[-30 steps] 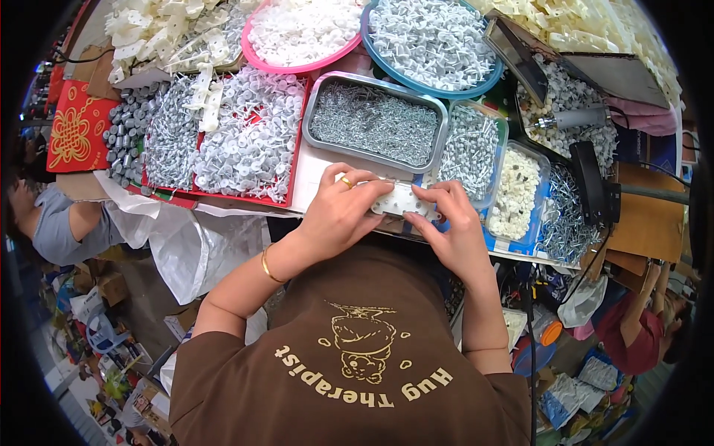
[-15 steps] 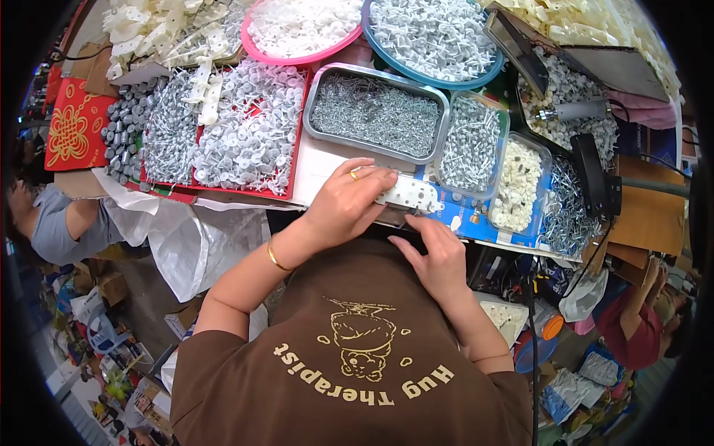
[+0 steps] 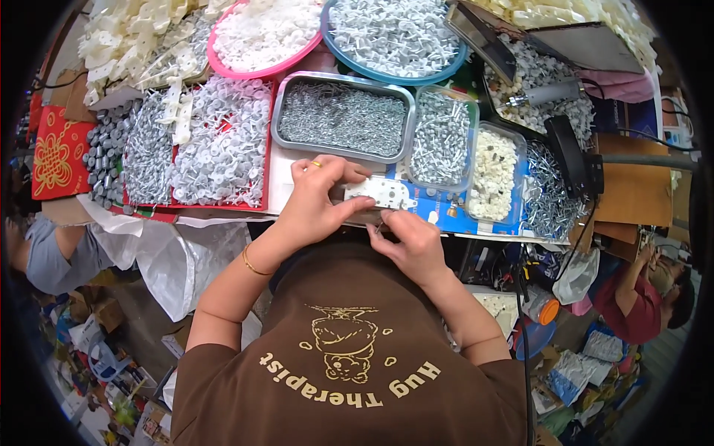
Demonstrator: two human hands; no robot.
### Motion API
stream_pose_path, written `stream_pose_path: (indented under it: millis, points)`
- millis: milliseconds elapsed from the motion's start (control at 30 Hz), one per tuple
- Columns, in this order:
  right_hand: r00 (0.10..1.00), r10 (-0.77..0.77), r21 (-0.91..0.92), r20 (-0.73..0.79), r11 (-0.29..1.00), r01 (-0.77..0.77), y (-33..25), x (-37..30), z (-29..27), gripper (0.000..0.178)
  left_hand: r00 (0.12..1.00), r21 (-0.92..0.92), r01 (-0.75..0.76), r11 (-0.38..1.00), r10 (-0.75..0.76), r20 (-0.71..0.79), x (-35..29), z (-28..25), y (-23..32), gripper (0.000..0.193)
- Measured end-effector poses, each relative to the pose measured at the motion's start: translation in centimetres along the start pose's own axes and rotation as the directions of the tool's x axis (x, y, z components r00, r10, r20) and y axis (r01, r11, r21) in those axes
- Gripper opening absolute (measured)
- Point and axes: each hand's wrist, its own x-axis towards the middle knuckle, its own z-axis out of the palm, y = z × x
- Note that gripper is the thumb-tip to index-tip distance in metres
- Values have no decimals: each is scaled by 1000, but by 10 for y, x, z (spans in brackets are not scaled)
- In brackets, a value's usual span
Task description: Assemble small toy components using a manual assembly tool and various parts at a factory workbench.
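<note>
We list one white plate (image 3: 388,193), left hand (image 3: 316,195) gripping it, right hand (image 3: 413,241) near. Beyond, we enter one metal tray (image 3: 343,152).

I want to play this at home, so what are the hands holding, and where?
The left hand holds the white plate by its left end. Whether the right hand pinches something small can't be told.

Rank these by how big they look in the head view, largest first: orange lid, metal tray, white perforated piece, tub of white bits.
1. Metal tray
2. Tub of white bits
3. White perforated piece
4. Orange lid; it seems farther from the camera, so its true size is unsure.
</note>
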Motion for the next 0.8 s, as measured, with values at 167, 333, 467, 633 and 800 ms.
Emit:
stream_pose_path:
  millis: [167, 333, 467, 633, 800]
  points:
    - [975, 190, 183, -117, 969, -167, 20, -2, -25, 14, 998, -4, 6, 1000, -7, -61, -5, 3, 1, 31]
    - [934, 355, 287, -39, 899, -330, 13, 25, -34, 6, 928, 407, -201, 891, 306, -211, -16, 15, -8, 40]
    - [845, 485, 123, -226, 874, -469, 37, 12, -81, 12, 926, 303, -280, 911, 339, -165, -17, 9, -12, 49]
    - [881, 391, -487, -266, 734, -473, 79, -6, -110, 13, 907, 281, -340, 897, 392, -155, -11, 16, -24, 50]
    - [893, 380, -503, -241, 738, -450, 87, -7, -101, 15, 895, 313, -331, 890, 401, -196, -13, 16, -20, 45]
